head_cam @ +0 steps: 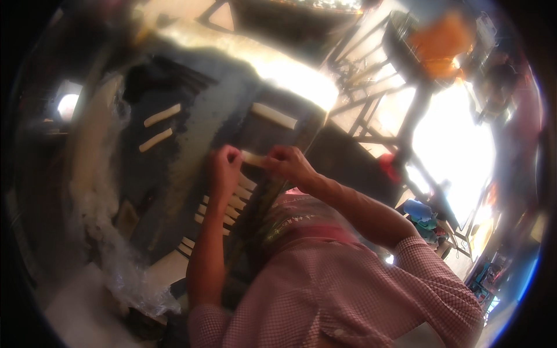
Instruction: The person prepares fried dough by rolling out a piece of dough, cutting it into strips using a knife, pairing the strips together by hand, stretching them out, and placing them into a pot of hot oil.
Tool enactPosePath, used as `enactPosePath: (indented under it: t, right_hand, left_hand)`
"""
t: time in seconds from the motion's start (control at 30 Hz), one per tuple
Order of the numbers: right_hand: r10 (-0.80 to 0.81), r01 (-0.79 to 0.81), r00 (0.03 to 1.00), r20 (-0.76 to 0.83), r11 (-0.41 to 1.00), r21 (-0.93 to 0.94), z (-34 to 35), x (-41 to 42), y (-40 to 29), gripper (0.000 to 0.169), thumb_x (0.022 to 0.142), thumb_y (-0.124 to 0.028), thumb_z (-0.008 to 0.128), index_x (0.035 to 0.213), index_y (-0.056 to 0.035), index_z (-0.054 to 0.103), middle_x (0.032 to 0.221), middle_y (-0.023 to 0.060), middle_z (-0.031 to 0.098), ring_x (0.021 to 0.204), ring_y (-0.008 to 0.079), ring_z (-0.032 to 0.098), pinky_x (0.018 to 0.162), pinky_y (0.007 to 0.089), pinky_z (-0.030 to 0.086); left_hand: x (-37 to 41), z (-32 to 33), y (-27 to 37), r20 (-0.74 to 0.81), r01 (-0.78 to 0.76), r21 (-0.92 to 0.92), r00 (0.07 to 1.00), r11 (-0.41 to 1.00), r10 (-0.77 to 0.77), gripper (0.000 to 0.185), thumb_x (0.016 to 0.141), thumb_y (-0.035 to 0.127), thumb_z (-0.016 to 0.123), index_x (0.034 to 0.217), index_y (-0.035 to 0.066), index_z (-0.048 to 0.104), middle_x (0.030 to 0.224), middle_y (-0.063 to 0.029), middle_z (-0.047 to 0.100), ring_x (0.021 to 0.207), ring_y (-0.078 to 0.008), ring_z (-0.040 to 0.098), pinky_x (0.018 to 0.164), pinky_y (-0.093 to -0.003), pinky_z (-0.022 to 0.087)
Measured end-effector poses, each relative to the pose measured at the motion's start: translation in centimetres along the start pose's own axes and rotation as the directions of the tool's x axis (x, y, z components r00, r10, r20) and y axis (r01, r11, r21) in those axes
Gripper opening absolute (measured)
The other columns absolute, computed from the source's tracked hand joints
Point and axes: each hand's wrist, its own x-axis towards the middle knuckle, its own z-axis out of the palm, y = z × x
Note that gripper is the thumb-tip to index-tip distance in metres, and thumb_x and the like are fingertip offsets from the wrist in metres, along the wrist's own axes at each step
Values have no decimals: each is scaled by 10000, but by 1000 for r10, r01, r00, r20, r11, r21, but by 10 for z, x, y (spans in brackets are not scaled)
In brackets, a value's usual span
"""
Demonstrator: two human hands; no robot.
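A short strip of pale dough [252, 159] is held between my two hands, just above the dark tabletop [174, 182]. My left hand [226, 163] pinches one end of it. The fingers of my right hand [287, 163] close on the other end, near the table's edge. Below my hands lies a row of cut dough strips [237, 202], partly hidden by my left forearm. A wider piece of dough [167, 267] rests closer to my body. Across the table are two thin strips, one dough strip [162, 115] and another dough strip [156, 140]. A thicker dough stick [274, 115] sits beyond my right hand.
Clear plastic sheeting [130, 282] runs along the left side, beside a long pale mass [95, 143]. A floury streak [196, 139] crosses the table. A blurred orange object [444, 43] stands at upper right. Blue and green items [422, 215] lie at far right.
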Motion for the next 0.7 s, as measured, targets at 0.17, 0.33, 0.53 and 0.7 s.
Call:
enactPosePath:
  t: [0.17,0.33,0.53,0.7]
  right_hand:
    - [-263,210,932,-251,953,-220,-53,11,11,273,873,-242,728,823,20,669,716,120,659,650,208,637,627,375,508]
    - [-160,108,887,-433,984,-141,-64,29,6,305,859,-278,744,838,18,672,743,131,673,690,221,660,664,376,527]
    - [-178,99,844,-506,979,-179,-51,52,24,347,862,-327,741,846,16,693,755,136,694,671,223,689,671,375,551]
    - [29,-82,943,-332,985,-149,-73,53,13,354,900,-308,732,824,38,718,659,119,700,573,184,696,560,338,555]
  left_hand:
    - [34,24,50,-20,37,-366,999,930,-48,92,922,64,727,949,7,661,883,-21,673,823,-83,608,756,-257,495]
    - [75,37,60,-109,-99,-480,993,872,53,84,945,74,711,971,15,659,900,-16,670,819,-105,621,785,-272,507]
    - [93,45,43,-220,-392,367,845,844,488,196,918,125,720,1080,40,651,1052,-116,657,1017,-303,620,899,-416,508]
    - [77,35,55,199,-750,466,605,469,771,487,853,193,766,1296,78,602,1294,-138,572,1250,-360,519,1066,-503,438]
